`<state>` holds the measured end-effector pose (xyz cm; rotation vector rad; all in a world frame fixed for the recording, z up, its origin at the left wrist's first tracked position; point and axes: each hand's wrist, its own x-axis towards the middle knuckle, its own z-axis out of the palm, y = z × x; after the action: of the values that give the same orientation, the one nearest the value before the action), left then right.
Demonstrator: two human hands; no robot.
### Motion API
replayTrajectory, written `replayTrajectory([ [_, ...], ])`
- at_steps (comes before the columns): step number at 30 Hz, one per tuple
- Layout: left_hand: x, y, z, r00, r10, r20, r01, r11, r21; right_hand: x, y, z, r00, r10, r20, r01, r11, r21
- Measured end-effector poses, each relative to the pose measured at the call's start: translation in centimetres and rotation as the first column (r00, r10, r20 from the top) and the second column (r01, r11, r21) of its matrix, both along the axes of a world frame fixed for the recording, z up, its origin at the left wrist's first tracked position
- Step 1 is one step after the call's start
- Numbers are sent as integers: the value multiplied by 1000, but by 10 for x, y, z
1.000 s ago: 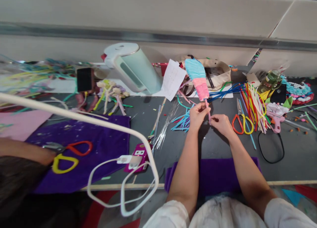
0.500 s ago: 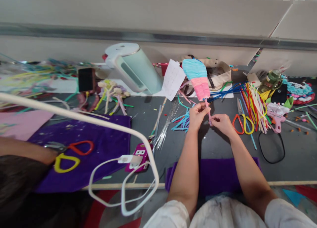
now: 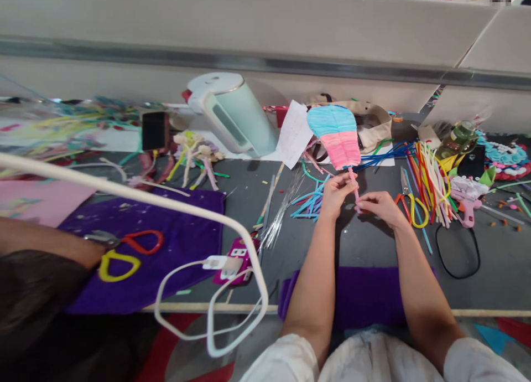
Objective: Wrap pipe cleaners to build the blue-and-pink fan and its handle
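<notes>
A fan-shaped piece of pipe cleaners [image 3: 335, 134], blue at the top and pink below, stands over the table with a thin pink stem [image 3: 354, 187]. My left hand [image 3: 337, 192] pinches that stem near its top, just under the pink part. Lower down, the fingertips of my right hand [image 3: 379, 206] close on the stem's bottom end. Short blue and purple pipe cleaners [image 3: 307, 202] lie left of my left hand. Scissors with red and yellow handles [image 3: 420, 211] rest right of my right hand.
A kettle [image 3: 238, 116] stands behind to the left. A white cable [image 3: 244, 243] loops over a pink power strip [image 3: 238, 254]. Another person's arm [image 3: 45, 241] is at the left, by other scissors [image 3: 120, 267]. A pink glue gun [image 3: 468, 202] lies at right.
The fan-shaped piece has turned to show its face more broadly. Its stem and both hands have shifted slightly right, and the whole view has moved a little.
</notes>
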<state>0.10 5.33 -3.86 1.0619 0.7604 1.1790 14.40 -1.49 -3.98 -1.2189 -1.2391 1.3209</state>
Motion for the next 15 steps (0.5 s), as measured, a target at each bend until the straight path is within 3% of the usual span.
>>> replayTrajectory([
  [2,5,-2,-1,998,-55,4,55,998,-8,12,2,0,988,-122,-99,115,991,-73],
  [5,12,-7,-1,989,-149,10,149,988,-35,24,7,-2,891,-393,-227,381,920,-95],
  [10,29,-20,1,950,-311,10,311,947,-76,21,12,-6,859,-353,-370,360,931,-54],
  [15,43,-30,-5,897,-441,-39,433,892,-126,18,15,-10,749,-506,-428,540,840,-49],
])
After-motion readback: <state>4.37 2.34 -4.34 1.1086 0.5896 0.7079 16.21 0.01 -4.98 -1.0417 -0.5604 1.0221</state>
